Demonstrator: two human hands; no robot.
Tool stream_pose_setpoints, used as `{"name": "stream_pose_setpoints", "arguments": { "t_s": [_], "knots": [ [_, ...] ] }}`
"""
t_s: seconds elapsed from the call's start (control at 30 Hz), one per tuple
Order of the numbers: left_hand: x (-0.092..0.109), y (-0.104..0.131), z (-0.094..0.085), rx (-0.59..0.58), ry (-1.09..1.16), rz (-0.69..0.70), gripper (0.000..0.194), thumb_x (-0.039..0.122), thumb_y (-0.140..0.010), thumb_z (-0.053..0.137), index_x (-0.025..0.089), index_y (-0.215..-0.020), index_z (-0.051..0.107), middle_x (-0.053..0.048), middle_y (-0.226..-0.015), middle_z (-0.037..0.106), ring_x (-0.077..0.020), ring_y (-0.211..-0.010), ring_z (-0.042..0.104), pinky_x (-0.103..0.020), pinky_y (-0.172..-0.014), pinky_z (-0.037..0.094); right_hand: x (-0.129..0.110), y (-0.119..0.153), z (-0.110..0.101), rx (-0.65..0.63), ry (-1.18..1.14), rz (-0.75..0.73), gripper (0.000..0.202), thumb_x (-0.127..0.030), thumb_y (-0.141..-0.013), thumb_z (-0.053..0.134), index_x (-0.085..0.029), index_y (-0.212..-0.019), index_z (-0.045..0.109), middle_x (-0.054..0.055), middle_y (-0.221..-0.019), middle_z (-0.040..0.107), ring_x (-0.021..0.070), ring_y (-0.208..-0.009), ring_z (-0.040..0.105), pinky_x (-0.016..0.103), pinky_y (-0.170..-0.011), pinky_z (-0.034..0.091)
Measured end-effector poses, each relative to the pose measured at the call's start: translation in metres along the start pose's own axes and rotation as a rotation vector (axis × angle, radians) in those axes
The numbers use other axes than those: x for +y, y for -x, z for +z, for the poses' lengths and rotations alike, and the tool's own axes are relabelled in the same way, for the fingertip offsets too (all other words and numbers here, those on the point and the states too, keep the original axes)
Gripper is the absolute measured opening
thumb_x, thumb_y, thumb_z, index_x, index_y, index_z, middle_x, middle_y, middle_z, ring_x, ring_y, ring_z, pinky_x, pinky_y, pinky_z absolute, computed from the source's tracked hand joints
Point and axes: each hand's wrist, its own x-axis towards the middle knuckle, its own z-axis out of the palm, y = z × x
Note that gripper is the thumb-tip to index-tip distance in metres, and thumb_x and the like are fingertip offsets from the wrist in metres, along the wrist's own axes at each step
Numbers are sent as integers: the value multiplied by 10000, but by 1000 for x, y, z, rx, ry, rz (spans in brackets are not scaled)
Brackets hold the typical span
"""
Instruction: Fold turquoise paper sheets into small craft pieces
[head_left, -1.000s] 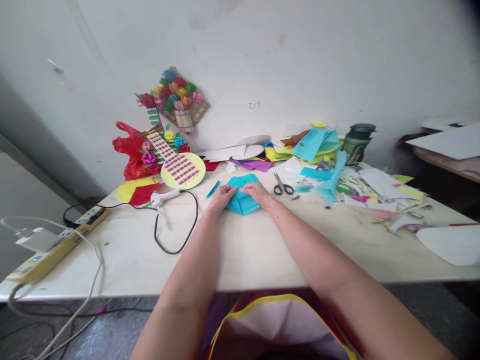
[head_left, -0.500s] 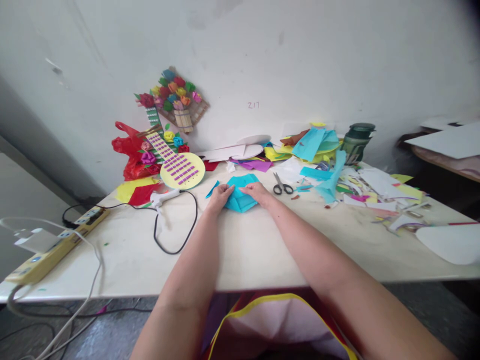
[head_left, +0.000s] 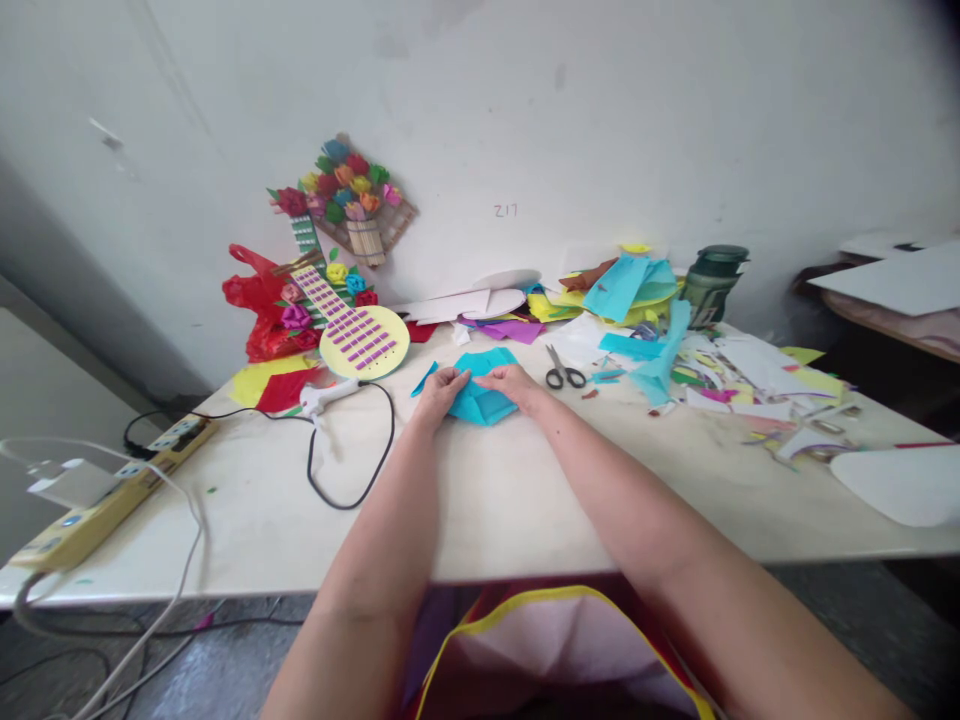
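Blue crepe paper (head_left: 484, 402), creased and in layers, is held low over the middle of the table. My left hand (head_left: 444, 392) pinches its left side, thumb toward the centre. From the right, my right hand (head_left: 514, 385) pinches the paper too, its fingertips close to the left thumb. The undersides of both hands' grips are hidden. A small blue paper strip (head_left: 425, 379) lies just left of my left hand. Black-handled scissors (head_left: 564, 373) rest on the table to the right of my right hand.
A white glue gun (head_left: 328, 395) with a looping black cord lies left of my hands, near a yellow power strip (head_left: 112, 495). Behind stands a flower-decorated paper guitar (head_left: 364, 340). Paper scraps (head_left: 739, 375) and a green bottle (head_left: 711, 285) occupy the right.
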Motion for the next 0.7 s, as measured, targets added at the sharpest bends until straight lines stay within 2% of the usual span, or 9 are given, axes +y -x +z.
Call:
{"name": "stream_pose_setpoints", "arguments": {
  "t_s": [0.2,0.4,0.7],
  "knots": [
    [1,1,0,-33,71,-31,434,522,-617,708,169,-585,457,72,-479,323,-53,-443,265,-219,-434,180,-1,1,1,-10,13,-25,412,-528,-581,667,-183,-532,447,-63,-516,355,82,-536,281,248,-522,202],
    [0,0,1,32,60,21,400,501,-621,708,162,-599,498,67,-487,345,-59,-463,280,-221,-451,199,-6,4,2,-15,9,-22,344,-476,-572,669,-168,-550,519,-60,-511,394,82,-543,301,250,-540,217],
    [-2,-2,0,69,44,38,346,441,-635,689,162,-565,498,60,-493,331,-70,-485,278,-232,-472,204,-8,5,5,-7,13,-38,345,-451,-559,692,-171,-504,498,-59,-502,375,83,-542,297,262,-553,235]
  ]
}}
